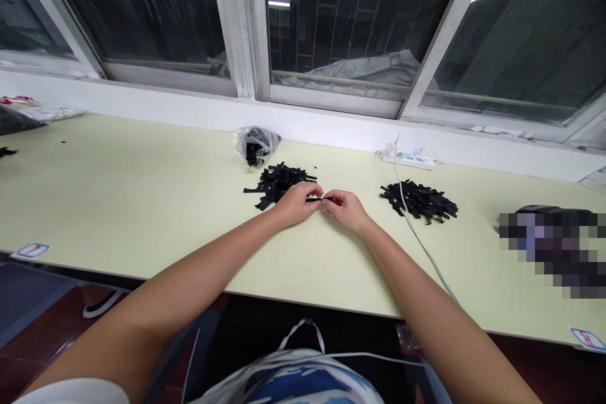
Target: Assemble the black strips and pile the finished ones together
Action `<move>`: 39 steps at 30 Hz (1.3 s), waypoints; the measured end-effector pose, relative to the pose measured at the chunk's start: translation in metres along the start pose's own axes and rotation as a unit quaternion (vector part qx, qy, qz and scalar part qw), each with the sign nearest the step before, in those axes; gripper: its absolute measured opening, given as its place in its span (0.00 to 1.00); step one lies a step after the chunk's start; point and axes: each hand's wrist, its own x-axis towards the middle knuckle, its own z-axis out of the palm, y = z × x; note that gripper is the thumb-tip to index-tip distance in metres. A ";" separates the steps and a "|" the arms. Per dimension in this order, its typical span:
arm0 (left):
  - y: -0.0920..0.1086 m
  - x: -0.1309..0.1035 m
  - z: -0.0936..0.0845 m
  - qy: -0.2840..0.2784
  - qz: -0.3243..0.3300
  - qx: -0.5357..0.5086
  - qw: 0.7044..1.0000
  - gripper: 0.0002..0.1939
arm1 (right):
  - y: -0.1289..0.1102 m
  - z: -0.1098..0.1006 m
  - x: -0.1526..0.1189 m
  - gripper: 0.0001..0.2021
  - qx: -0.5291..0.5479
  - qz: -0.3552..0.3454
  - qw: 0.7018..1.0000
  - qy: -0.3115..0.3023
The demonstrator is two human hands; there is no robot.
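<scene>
Left hand (299, 203), right hand (348, 208) pinch black strip (313, 200); left pile (278, 184) ten o'clock, right pile (423, 202) three; done share unclear.

Left hand (298, 203), right hand (348, 209), both pinching black strip (313, 200), pale table (142, 189)

Worktop (142, 196) bright, edges stretched; dark panes (146, 6), glare streaks (279, 4) at 12 and 2 o'clock; pixelated patch (553, 246) at 3.

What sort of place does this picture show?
Probably a workshop: a long pale-yellow table carries loose heaps of short black strips and a clear plastic bag of black pieces.
</scene>
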 end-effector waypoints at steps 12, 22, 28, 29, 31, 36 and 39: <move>0.005 -0.004 0.008 -0.013 -0.056 -0.069 0.996 0.15 | -0.007 0.002 -0.007 0.11 -0.049 -0.066 0.996 0.022; 0.011 -0.002 0.006 -0.003 -0.096 -0.114 0.989 0.17 | -0.012 0.003 -0.010 0.12 -0.098 -0.122 0.987 0.019; 0.017 -0.002 0.005 0.022 -0.089 -0.094 0.991 0.16 | -0.016 0.003 -0.011 0.13 -0.120 -0.130 0.984 0.028; 0.018 -0.002 0.005 0.028 -0.091 -0.089 0.992 0.16 | -0.016 0.003 -0.011 0.14 -0.128 -0.136 0.982 0.025; 0.020 -0.001 0.004 0.037 -0.096 -0.081 0.991 0.14 | -0.018 0.002 -0.012 0.14 -0.141 -0.149 0.979 0.016; 0.023 -0.001 0.003 0.045 -0.107 -0.075 0.990 0.15 | -0.020 0.004 -0.013 0.15 -0.150 -0.172 0.973 0.026; 0.021 -0.001 0.003 0.042 -0.112 -0.082 0.989 0.15 | -0.020 0.006 -0.014 0.14 -0.152 -0.165 0.974 0.039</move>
